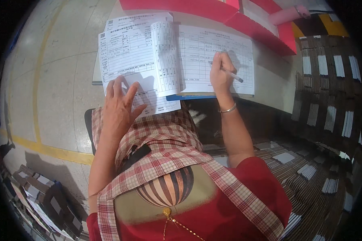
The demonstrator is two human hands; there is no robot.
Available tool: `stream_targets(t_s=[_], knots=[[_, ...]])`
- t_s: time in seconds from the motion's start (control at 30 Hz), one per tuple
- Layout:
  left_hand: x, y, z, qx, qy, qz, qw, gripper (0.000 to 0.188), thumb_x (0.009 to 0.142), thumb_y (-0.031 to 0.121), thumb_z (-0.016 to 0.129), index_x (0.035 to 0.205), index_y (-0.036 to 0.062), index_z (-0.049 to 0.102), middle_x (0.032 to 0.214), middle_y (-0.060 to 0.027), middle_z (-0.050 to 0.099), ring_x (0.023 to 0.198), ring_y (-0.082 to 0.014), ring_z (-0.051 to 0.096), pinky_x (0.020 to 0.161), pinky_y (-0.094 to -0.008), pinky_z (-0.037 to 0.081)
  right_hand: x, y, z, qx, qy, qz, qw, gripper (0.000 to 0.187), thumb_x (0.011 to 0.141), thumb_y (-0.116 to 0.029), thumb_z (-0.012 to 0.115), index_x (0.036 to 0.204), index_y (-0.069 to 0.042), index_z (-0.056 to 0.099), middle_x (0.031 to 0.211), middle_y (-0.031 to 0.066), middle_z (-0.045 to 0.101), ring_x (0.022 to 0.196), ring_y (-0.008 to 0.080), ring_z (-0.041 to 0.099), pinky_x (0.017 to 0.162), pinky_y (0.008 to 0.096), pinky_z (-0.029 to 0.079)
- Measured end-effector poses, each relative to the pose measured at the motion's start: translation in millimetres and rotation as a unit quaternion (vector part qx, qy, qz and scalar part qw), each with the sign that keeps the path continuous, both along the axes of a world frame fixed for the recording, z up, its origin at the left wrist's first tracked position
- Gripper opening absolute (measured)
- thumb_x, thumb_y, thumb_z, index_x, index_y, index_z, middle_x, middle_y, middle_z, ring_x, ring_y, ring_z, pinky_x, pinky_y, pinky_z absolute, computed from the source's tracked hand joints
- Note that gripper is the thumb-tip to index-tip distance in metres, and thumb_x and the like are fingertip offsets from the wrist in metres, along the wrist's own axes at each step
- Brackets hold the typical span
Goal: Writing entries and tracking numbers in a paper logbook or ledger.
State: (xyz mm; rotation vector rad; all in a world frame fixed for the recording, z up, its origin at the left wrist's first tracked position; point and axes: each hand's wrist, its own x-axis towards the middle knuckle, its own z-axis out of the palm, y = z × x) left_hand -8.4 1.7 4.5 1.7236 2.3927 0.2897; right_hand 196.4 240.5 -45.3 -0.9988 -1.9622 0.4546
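A stack of white printed forms (132, 56) lies on a clipboard over my lap and the table's edge, one sheet folded upward in the middle. My left hand (120, 106) rests flat on the lower left sheet, fingers spread. My right hand (221, 74) grips a white pen (233, 75) with its tip on the right-hand form (213, 52). A metal bangle (228, 109) circles my right wrist. A checked red apron (165, 152) covers my lap.
A pale table (273, 76) holds red folders (229, 12) and a pink roll (287, 15) at the back. Stacks of brown cardboard pieces with white labels (330, 100) fill the right side. More boxes (44, 197) sit lower left on a grey floor with yellow lines (38, 76).
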Motion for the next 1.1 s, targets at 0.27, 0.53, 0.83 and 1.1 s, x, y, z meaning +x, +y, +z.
stream_targets(t_s=[0.27,0.53,0.83,1.1], knots=[[-0.7,0.0,0.7,0.004,-0.004,-0.004,1.0,0.063,0.073,0.027,0.082,0.128,0.0184,0.053,0.14,-0.0185,0.038,0.13,-0.042,0.037,0.101,-0.0508,0.044,-0.9,-1.9,1.1,-0.006,0.017,-0.014,1.0,0.029,0.096,-0.014,0.056,0.07,-0.004,0.047,0.056,0.0124,0.047,0.047,0.0264,0.048,0.048,0.0354,0.04],[-1.2,-0.1,0.8,0.004,-0.003,-0.004,1.0,0.061,0.074,0.028,0.081,0.128,0.018,0.054,0.141,-0.0189,0.038,0.13,-0.0425,0.036,0.102,-0.0508,0.043,-0.5,-2.0,1.9,-0.005,-0.006,-0.012,1.0,0.028,0.095,-0.015,0.057,0.071,-0.004,0.048,0.057,0.0134,0.049,0.048,0.0298,0.05,0.049,0.0375,0.04],[-0.6,-0.3,1.7,0.007,-0.02,-0.002,1.0,0.062,0.074,0.028,0.08,0.128,0.0183,0.051,0.138,-0.0203,0.04,0.127,-0.0444,0.038,0.102,-0.0509,0.041,-0.3,-2.2,2.2,-0.007,0.002,-0.009,1.0,0.028,0.095,-0.015,0.056,0.071,-0.004,0.047,0.056,0.0138,0.048,0.048,0.0295,0.05,0.048,0.0374,0.04],[-0.8,-0.6,1.4,0.005,-0.018,-0.003,1.0,0.063,0.074,0.028,0.08,0.129,0.0192,0.051,0.139,-0.0203,0.039,0.128,-0.0442,0.038,0.102,-0.0508,0.041,1.5,-2.8,1.6,-0.015,0.002,-0.016,1.0,0.027,0.096,-0.015,0.056,0.071,-0.005,0.049,0.057,0.0139,0.05,0.05,0.0296,0.052,0.05,0.0379,0.041]])
